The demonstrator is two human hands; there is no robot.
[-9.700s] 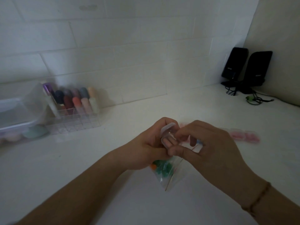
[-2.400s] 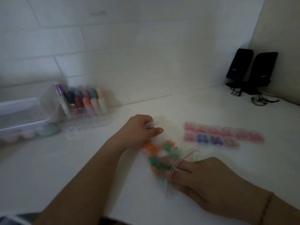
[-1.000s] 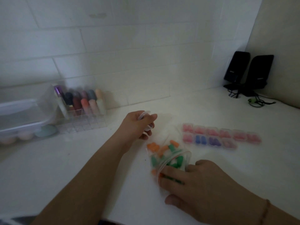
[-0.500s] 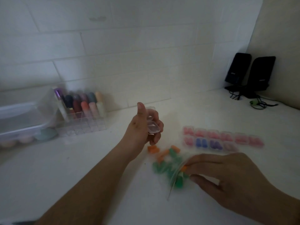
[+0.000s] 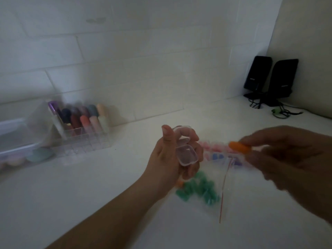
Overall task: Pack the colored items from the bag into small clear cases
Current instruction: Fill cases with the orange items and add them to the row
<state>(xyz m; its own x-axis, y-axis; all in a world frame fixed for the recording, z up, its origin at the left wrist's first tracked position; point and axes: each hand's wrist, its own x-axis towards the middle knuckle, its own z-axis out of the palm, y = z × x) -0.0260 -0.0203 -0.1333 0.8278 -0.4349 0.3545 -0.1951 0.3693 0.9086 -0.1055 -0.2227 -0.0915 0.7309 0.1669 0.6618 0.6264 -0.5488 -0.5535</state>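
My left hand (image 5: pixel 172 159) holds a small clear case (image 5: pixel 186 155) upright above the counter, its lid hinged open behind it. To the right, my right hand (image 5: pixel 291 162) is blurred and pinches an orange item (image 5: pixel 239 147) between thumb and fingers, a short way from the case. Below them lies the clear zip bag (image 5: pixel 221 193) with a red seal line, holding several green items (image 5: pixel 199 189) and an orange one partly hidden under my left wrist. A double row of filled small cases (image 5: pixel 217 155) with pink and blue contents lies behind, partly covered by my hands.
A clear organizer (image 5: pixel 80 139) with coloured tubes stands at the back left, beside a clear lidded box (image 5: pixel 16 139) with pastel pieces under it. Two black speakers (image 5: pixel 269 81) and a tangle of cable (image 5: pixel 280 112) sit in the far right corner against the tiled wall.
My right hand has left the bag and risen to the right with an orange item pinched in it. My left hand has tilted the open case toward it.
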